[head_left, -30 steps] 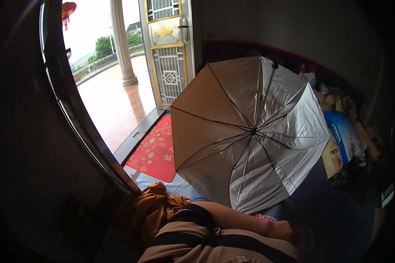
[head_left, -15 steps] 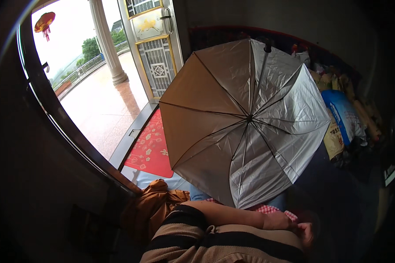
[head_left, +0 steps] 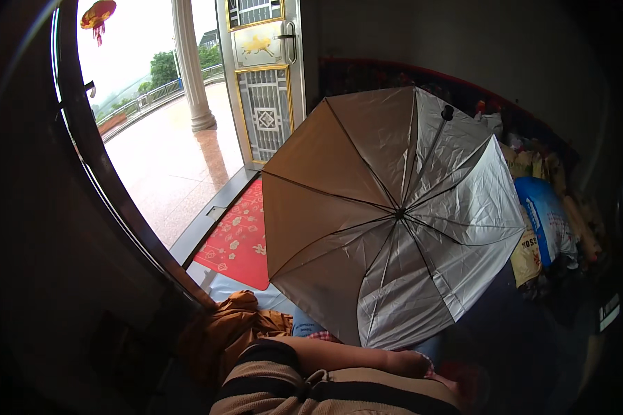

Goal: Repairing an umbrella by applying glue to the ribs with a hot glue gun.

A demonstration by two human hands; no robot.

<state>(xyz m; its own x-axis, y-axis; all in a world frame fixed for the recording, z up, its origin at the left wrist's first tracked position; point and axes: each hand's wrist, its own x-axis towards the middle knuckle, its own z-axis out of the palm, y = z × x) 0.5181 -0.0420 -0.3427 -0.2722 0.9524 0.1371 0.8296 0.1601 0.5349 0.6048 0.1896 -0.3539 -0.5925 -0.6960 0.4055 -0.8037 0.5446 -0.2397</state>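
My left forearm crosses the lower edge to the right, over striped brown-and-black knit clothing (head_left: pixel 367 394). My left hand (head_left: pixel 406 362) is closed, its fingers mostly hidden; a bit of red-and-white checked cloth (head_left: pixel 430 370) shows at it. To the right, in deep shadow, a dim patch of skin looks like part of my right hand (head_left: pixel 450 384); its fingers cannot be made out. Just beyond my hands lies a large opened umbrella (head_left: pixel 339 166), its silver inside, dark ribs and shaft facing me. Its near edge hides more of the checked cloth.
Left of my arm lies a crumpled orange-brown cloth (head_left: pixel 235 321). A red patterned mat (head_left: pixel 239 238) lies by the threshold of an open metal door (head_left: pixel 266 117). Blue-and-white (head_left: pixel 543 214) and yellowish (head_left: pixel 526 259) bags are piled at the right. A pillar (head_left: pixel 190 76) stands outside.
The whole view has shifted, so the umbrella and door sit lower and slightly right. My hands have moved left and lower in the picture; the right-hand fingers that showed brightly are now dim.
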